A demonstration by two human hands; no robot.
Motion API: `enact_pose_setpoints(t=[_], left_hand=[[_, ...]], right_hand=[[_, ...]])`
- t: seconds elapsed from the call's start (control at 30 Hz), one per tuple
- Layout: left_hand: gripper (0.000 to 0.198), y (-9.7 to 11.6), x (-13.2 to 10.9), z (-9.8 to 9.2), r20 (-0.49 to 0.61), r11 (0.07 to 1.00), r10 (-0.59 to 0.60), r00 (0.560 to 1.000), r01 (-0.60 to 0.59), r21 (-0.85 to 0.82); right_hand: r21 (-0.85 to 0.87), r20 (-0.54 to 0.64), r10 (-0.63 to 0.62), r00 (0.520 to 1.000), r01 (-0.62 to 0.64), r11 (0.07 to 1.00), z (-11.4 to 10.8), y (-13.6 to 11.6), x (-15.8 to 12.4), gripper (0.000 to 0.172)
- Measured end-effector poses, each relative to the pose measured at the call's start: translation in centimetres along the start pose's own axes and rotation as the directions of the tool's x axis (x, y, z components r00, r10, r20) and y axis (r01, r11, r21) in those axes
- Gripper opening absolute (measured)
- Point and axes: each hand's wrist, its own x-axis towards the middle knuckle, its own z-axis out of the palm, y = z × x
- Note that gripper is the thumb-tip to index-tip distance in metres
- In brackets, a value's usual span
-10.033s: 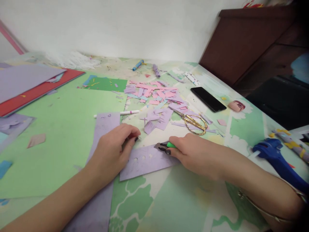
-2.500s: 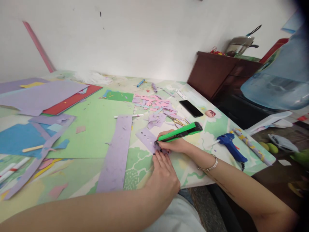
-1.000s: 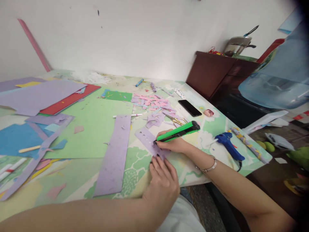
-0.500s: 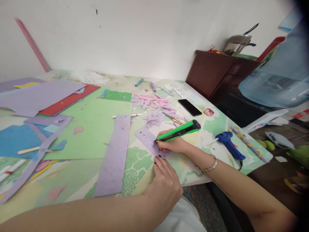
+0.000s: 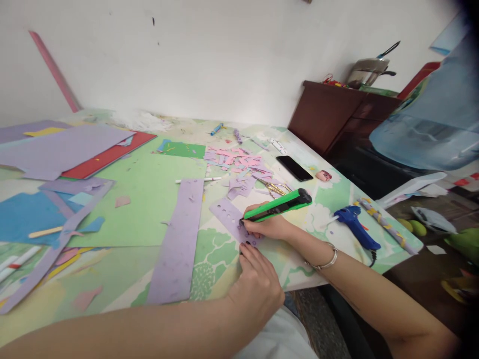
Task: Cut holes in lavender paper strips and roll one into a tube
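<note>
Gripped in my right hand (image 5: 265,224) is a green and black utility knife (image 5: 280,205), its tip end down at a small purple foam sheet (image 5: 223,212). A row of round holes shows in that sheet, with small ring marks near my fingers. My left hand (image 5: 258,274) lies flat with fingers stretched out, its fingertips on the sheet's near edge. The blade itself is too small to make out. Left of the sheet rests a long purple strip (image 5: 177,244). Gold-handled scissors (image 5: 275,188) lie just behind the knife.
Pink and purple scraps (image 5: 235,159) are heaped behind the sheet. A black phone (image 5: 295,168), a blue glue gun (image 5: 357,227) and a wrapped stick (image 5: 389,227) lie to the right. A large green sheet (image 5: 145,199) and a blue sheet (image 5: 30,214) cover the left side.
Both hands stay nearly in place on the purple sheet. The knife's rear end has dipped very slightly; the whole view has shifted a little.
</note>
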Motion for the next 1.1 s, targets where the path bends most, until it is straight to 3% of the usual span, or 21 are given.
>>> enact_pose_setpoints(t=[0.1,0.17,0.23,0.33,0.37,0.43,0.47,0.5,0.53,0.67,0.9,0.97,1.03,1.1], left_hand=[[0.058,-1.7,1.3,-0.2,0.076,0.967,0.161,0.984,-0.142,-0.209],[0.053,-4.4,2.6,-0.8,0.127,0.886,0.285,0.950,-0.211,-0.414],[0.047,-8.1,3.6,-1.5,0.227,0.831,0.272,0.935,-0.109,-0.546],[0.041,-14.0,4.1,-1.2,0.400,0.629,0.354,0.845,0.101,-0.771],[0.039,-15.6,4.0,-0.5,0.464,0.597,0.265,0.845,0.233,-0.767],[0.034,-17.7,3.6,1.6,0.555,0.609,-0.118,0.824,0.501,-0.614],[0.031,-18.3,3.4,2.8,0.555,0.613,-0.302,0.775,0.604,-0.509],[0.027,-18.5,3.2,4.1,0.540,0.597,-0.412,0.734,0.666,-0.448],[0.025,-18.4,3.1,5.2,0.543,0.576,-0.419,0.727,0.675,-0.460],[0.039,-17.6,3.0,7.4,0.607,0.436,-0.312,0.731,0.678,-0.592],[0.024,-17.9,3.3,6.5,0.648,0.345,-0.159,0.744,0.657,-0.670],[0.026,-18.1,3.0,6.0,0.703,0.327,-0.110,0.703,0.693,-0.642],[0.026,-18.2,2.7,5.3,0.790,0.277,-0.017,0.613,0.762,-0.585],[0.027,-18.4,2.4,4.7,0.834,0.246,0.064,0.549,0.801,-0.546]], right_hand=[[-0.013,-0.010,0.008,1.000,-0.008,1.000,0.0,-0.1,0.0,0.012],[-0.034,-0.016,-0.011,1.000,0.010,0.999,-0.1,-0.1,0.1,0.014],[-0.033,-0.011,-0.036,0.999,0.036,0.999,-0.3,0.0,0.2,0.016],[0.027,0.039,0.003,0.999,-0.004,1.000,-0.4,0.0,0.2,0.019],[0.052,0.064,0.026,0.998,-0.030,0.998,-0.3,0.0,0.1,0.019],[0.086,0.085,0.051,0.995,-0.059,0.995,-0.3,0.0,0.1,0.018],[0.097,0.086,0.053,0.995,-0.061,0.993,-0.2,0.1,0.0,0.016],[0.105,0.081,0.050,0.995,-0.059,0.993,-0.2,0.1,0.0,0.014],[0.109,0.076,0.046,0.996,-0.054,0.993,-0.2,0.2,0.0,0.012],[0.118,0.093,0.024,0.995,-0.035,0.992,-0.4,0.2,0.0,0.010],[0.038,0.119,-0.046,0.992,0.041,0.998,-1.0,-0.1,0.0,0.009],[0.057,0.120,-0.045,0.992,0.038,0.998,-1.0,0.0,0.0,0.008],[0.086,0.129,-0.044,0.991,0.033,0.996,-1.0,0.1,0.1,0.007],[0.117,0.143,-0.041,0.989,0.024,0.993,-1.1,0.3,0.2,0.008]])
